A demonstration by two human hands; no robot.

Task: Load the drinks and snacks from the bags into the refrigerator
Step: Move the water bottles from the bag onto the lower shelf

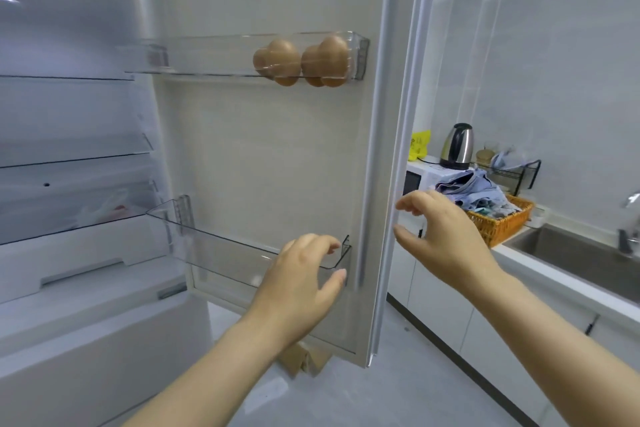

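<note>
White-tiled kitchen, brown paper bag [301, 362] on floor mostly hidden under left wrist, open white refrigerator [69, 288] left of both grips, left hand [304, 284] grip half-open at right end of clear plastic door bin [225, 253], touch unclear, right hand [443, 236] grip loosely curled, empty, beside door edge

Left hand [301, 281] at lower door bin [225, 253], right hand [440, 236] perhaps against door edge [384, 114]

Pale tiled walls [554, 45] rise behind a white counter [554, 276] with a steel sink [581, 253], over a grey floor [415, 392].
</note>
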